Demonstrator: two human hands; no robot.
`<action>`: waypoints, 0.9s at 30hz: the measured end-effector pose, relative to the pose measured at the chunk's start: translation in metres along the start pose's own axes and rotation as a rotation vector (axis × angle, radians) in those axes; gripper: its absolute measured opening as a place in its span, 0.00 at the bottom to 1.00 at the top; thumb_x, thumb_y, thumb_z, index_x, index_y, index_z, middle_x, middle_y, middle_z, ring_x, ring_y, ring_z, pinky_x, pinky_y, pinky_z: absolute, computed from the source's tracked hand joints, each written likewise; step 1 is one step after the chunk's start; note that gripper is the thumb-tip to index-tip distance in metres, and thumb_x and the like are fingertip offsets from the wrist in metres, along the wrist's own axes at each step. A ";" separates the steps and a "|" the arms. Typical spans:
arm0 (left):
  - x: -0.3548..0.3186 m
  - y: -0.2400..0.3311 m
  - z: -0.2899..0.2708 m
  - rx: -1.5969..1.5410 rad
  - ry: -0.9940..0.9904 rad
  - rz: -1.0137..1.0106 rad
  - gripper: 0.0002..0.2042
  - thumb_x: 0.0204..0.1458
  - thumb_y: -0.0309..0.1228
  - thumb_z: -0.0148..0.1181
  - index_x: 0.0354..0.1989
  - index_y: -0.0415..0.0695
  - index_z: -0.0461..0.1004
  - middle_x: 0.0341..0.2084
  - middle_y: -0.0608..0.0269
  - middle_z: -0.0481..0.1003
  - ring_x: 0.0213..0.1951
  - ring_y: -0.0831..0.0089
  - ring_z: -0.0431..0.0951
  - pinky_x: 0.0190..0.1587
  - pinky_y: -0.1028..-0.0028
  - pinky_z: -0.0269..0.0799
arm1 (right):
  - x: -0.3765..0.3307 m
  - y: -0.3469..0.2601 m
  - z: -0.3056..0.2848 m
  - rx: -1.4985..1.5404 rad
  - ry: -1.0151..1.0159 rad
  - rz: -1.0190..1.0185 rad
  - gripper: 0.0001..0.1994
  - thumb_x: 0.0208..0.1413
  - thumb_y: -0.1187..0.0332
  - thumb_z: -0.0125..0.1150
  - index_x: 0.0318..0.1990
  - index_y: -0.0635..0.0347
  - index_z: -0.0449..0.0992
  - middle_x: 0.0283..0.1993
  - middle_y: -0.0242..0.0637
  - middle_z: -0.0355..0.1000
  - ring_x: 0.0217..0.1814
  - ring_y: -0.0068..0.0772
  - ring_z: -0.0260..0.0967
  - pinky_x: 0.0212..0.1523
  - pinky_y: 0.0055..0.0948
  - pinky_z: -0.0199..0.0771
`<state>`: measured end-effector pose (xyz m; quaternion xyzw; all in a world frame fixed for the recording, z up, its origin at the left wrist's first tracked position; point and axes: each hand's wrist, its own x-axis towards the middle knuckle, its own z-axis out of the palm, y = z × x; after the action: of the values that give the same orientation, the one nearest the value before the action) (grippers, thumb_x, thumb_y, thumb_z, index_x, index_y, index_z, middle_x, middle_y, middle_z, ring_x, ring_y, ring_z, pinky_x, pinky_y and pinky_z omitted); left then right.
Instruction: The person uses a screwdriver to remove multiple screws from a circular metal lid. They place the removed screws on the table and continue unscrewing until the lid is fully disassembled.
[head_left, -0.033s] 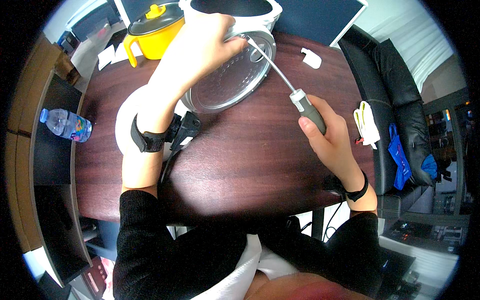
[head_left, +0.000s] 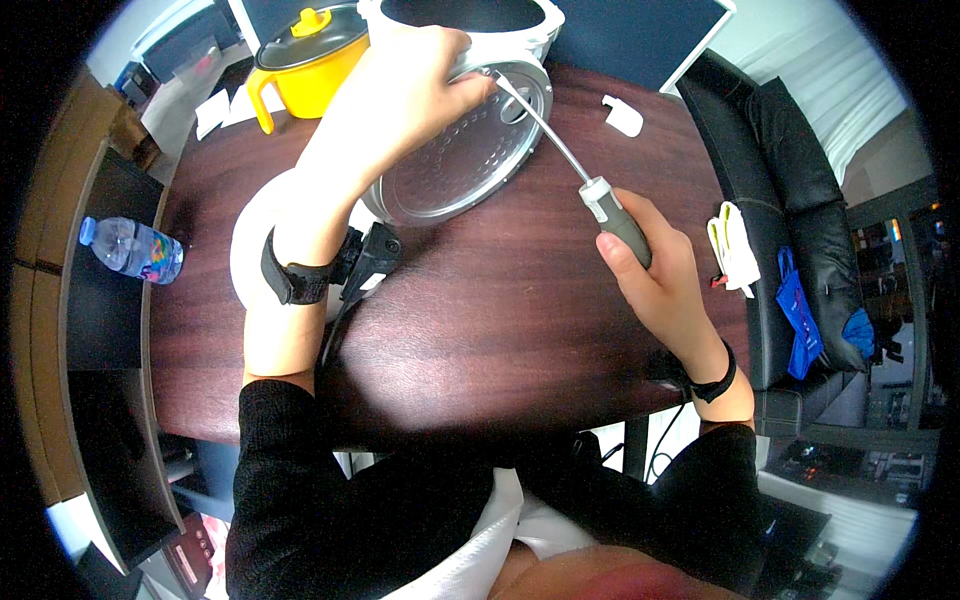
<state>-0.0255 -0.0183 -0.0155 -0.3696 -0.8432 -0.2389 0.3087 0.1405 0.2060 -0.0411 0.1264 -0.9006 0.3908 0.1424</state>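
Observation:
A white rice cooker with a dark inside stands open at the far edge of the table. Its lid, lined with a dimpled metal plate, hangs tilted toward me. My left hand is closed around the lid's upper edge, thumb on the near side and the other fingers partly hidden. In my right hand is a screwdriver, gripped by its grey-green handle. The shaft points up and left, its tip at the lid's rim beside my left thumb. What the tip touches is too small to make out.
A yellow pot with a glass lid stands at the far left. A small white plastic piece lies at the back right, and a folded cloth at the right edge. A water bottle lies left; a black sofa borders the right.

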 end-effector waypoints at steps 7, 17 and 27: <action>0.000 0.000 0.000 0.017 -0.016 -0.001 0.15 0.48 0.37 0.61 0.29 0.33 0.77 0.23 0.43 0.76 0.30 0.53 0.80 0.37 0.62 0.75 | -0.001 -0.001 0.003 -0.013 0.008 0.009 0.15 0.57 0.68 0.57 0.49 0.66 0.69 0.28 0.40 0.68 0.27 0.32 0.70 0.30 0.28 0.67; -0.002 0.004 0.002 0.050 0.019 0.010 0.14 0.48 0.36 0.62 0.28 0.34 0.76 0.23 0.44 0.76 0.30 0.53 0.80 0.37 0.62 0.75 | -0.002 -0.004 0.008 -0.123 0.049 -0.052 0.16 0.56 0.69 0.58 0.50 0.64 0.69 0.30 0.46 0.71 0.30 0.48 0.73 0.30 0.35 0.70; -0.006 0.002 0.002 0.073 0.039 0.022 0.14 0.48 0.36 0.63 0.28 0.34 0.76 0.24 0.45 0.76 0.30 0.53 0.80 0.36 0.63 0.75 | 0.023 -0.030 -0.041 -0.942 0.141 -0.251 0.21 0.48 0.72 0.61 0.53 0.48 0.72 0.31 0.36 0.65 0.28 0.39 0.70 0.27 0.34 0.71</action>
<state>-0.0213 -0.0191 -0.0209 -0.3628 -0.8409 -0.2119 0.3411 0.1355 0.2139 0.0140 0.1289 -0.9454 -0.0714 0.2908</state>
